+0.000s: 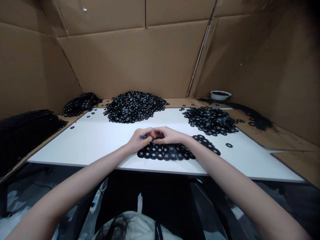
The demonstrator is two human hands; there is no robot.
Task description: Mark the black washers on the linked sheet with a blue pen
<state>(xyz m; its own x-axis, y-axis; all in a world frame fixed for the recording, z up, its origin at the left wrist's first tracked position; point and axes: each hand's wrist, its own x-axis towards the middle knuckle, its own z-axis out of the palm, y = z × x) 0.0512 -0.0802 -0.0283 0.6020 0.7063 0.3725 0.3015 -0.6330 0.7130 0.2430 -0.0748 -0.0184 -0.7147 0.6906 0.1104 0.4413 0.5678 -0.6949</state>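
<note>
A flat black sheet of joined rings [167, 152] lies on the white table [95, 140] near its front edge. Both hands meet over the sheet's far edge. My left hand [140, 137] is closed in a pinch around a small blue tool [143, 137]. My right hand [168, 135] is curled, its fingertips pressed on black rings at the sheet's edge. The fingertips of the two hands touch.
A big heap of loose black rings [133, 106] sits at the table's back, a smaller heap [210, 120] to the right. Stacked black sheets [22, 130] lie at the left, more [81, 103] behind. A white bowl [220, 95] stands far right. Cardboard walls surround everything.
</note>
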